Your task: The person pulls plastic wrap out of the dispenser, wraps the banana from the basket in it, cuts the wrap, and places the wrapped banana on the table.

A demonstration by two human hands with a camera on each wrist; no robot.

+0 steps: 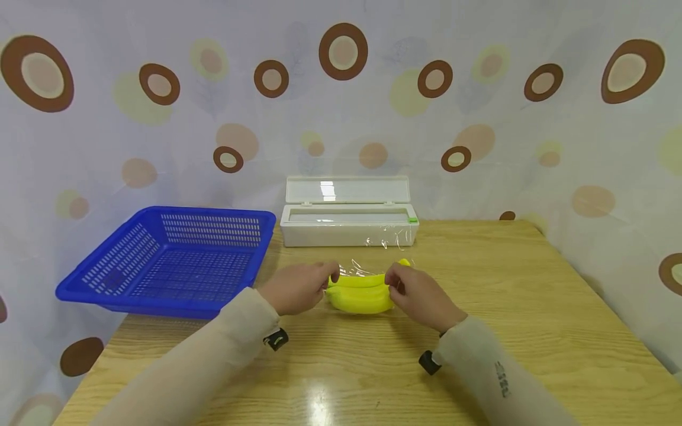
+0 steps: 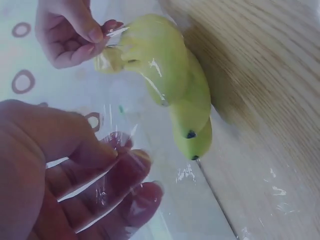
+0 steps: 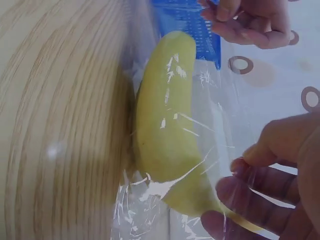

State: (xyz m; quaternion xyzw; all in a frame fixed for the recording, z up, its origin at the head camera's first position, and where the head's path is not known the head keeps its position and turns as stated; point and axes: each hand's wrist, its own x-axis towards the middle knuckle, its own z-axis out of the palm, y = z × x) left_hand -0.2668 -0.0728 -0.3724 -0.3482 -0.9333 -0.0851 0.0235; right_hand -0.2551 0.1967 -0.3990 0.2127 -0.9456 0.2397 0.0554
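A bunch of yellow bananas [image 1: 359, 300] lies on the wooden table between the two hands, under a sheet of clear cling film [image 3: 142, 200]. My left hand [image 1: 298, 288] pinches the film at the left end of the bunch. In the left wrist view its thumb [image 2: 95, 145] presses the film against the index finger, and the other fingers show through it. At the right end, by the stem, my right hand [image 1: 420, 294] pinches the film too. Wrinkled film clings over the bananas in the right wrist view.
Behind the bananas stands a white cling film dispenser [image 1: 348, 236] with its clear lid raised and a green piece [image 1: 412, 220] at its right end. A blue plastic basket [image 1: 263, 251] sits to the left. A patterned curtain [image 1: 341, 130] hangs behind the wooden table [image 1: 533, 331].
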